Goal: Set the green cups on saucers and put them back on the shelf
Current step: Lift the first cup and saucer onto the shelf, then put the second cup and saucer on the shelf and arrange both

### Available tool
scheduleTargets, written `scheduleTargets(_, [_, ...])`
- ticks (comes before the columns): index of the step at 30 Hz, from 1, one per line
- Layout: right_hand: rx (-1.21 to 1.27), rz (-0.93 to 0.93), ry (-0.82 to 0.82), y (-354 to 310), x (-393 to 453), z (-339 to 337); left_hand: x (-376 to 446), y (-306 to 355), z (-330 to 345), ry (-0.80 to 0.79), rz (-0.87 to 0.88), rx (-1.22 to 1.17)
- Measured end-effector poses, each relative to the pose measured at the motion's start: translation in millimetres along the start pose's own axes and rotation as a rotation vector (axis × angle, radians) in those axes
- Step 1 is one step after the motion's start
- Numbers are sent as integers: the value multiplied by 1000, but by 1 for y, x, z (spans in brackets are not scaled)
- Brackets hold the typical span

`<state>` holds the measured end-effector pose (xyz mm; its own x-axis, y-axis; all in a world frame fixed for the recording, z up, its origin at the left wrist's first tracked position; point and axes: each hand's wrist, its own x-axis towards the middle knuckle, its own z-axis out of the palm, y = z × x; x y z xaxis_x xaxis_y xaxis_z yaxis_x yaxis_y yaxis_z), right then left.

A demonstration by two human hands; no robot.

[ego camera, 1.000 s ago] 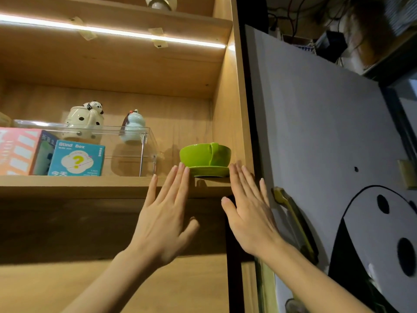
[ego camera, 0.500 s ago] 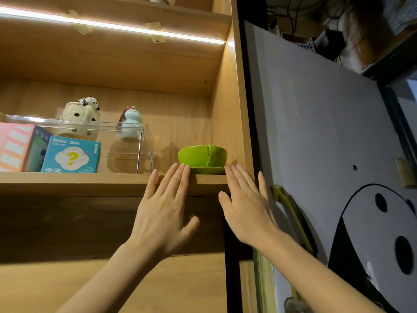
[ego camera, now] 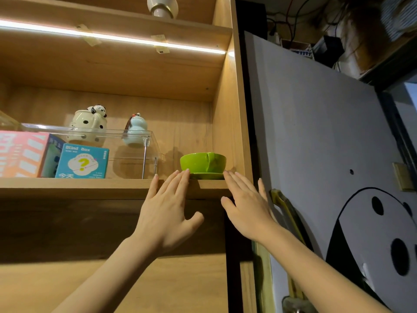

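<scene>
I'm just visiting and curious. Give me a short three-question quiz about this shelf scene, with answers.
1. True or false: the green cup sits on a green saucer.
2. Multiple choice: where on the shelf is the cup? A) far left B) middle C) right end, beside the side wall
3. Fill in: the left hand and right hand are both ____, holding nothing.

Key: 1 true; 2 C; 3 open.

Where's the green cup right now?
The green cup sits on its saucer at the shelf's right end, beside the clear riser, between both open hands' fingertips.
</scene>
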<state>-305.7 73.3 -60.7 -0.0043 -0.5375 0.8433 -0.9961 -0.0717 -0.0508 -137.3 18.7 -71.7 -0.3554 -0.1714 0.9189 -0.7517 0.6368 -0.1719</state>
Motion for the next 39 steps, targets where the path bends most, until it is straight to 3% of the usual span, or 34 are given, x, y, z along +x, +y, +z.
scheduleTargets(8, [-60, -16, -198, -10, -12, -24, 6, -2, -26, -317, -51, -94])
scheduleTargets(16, [494, 38, -199, -35, -57, -54, -30, 4, -91, -167, -239, -577])
scheduleTargets(20, [737, 122, -217, -44, -96, -45, -78, -1, -101, -167, -499, -778])
scheduleTargets(24, [955, 224, -290, -58, -145, -24, -147, 0, -92, -309, -694, -849])
scheduleTargets(29, [1134, 424, -491, -75, -221, 26, -248, -3, -72, -428, -1031, -884])
scheduleTargets(39, [1210, 912, -897, -110, -396, 138, -432, 26, -68, -479, -1651, -938])
